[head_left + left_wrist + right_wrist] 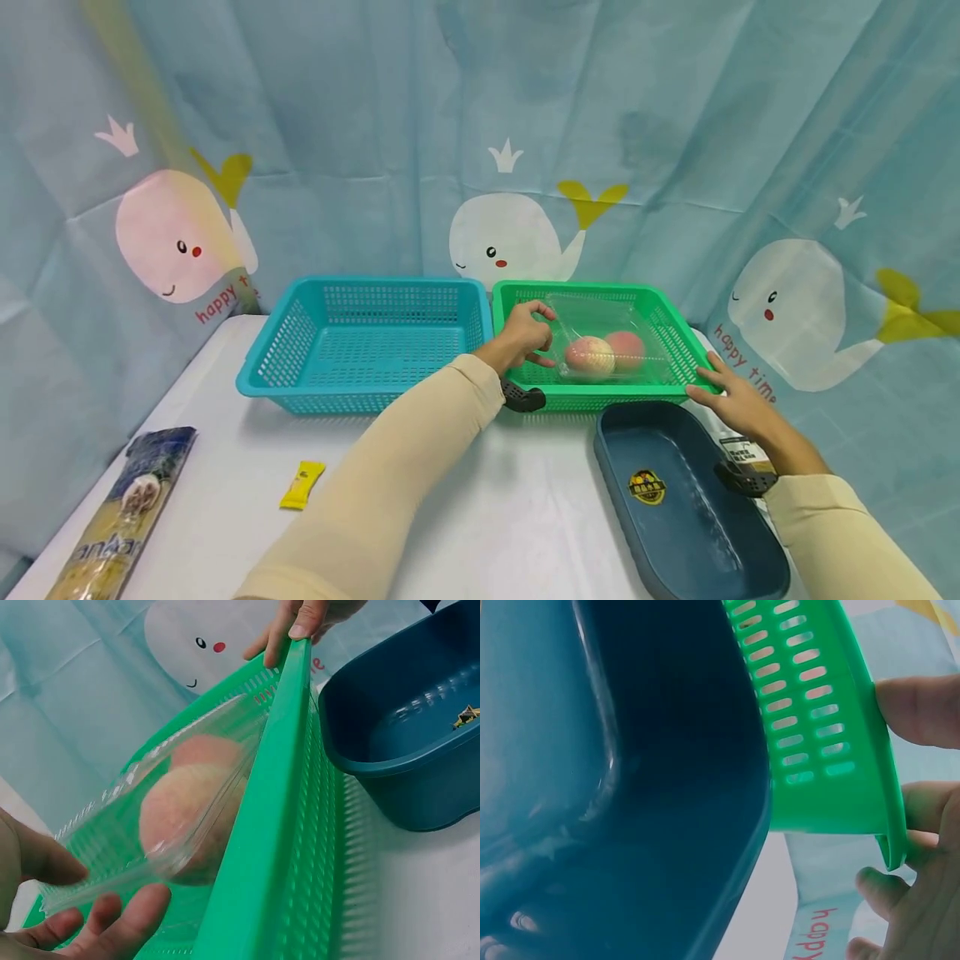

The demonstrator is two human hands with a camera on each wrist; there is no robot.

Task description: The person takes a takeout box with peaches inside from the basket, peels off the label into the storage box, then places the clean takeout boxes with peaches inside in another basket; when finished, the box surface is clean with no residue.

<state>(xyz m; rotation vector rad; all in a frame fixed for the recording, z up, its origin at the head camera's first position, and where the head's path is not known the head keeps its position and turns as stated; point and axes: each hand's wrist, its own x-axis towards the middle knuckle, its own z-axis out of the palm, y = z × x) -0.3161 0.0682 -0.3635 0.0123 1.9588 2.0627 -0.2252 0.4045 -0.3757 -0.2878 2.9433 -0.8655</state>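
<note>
Two pinkish peaches (590, 357) lie in a clear plastic box (600, 312) inside the green basket (585, 398). At the box's left edge is my left hand (525, 335), thumb and fingers apart; the left wrist view has a corner of the plastic between them, with no clear pinch. My right hand (738, 404) grips the basket's right front corner. In the right wrist view its thumb (919, 711) lies against one side of the green rim, while other fingers reach round the far side, partly hidden.
A blue basket (367, 400) stands left of the green one. In front on the right is a dark blue basin (697, 517), with a partly hidden printed packet (746, 454) beside it. A yellow packet (302, 485) and a long printed bag (120, 517) lie at the left.
</note>
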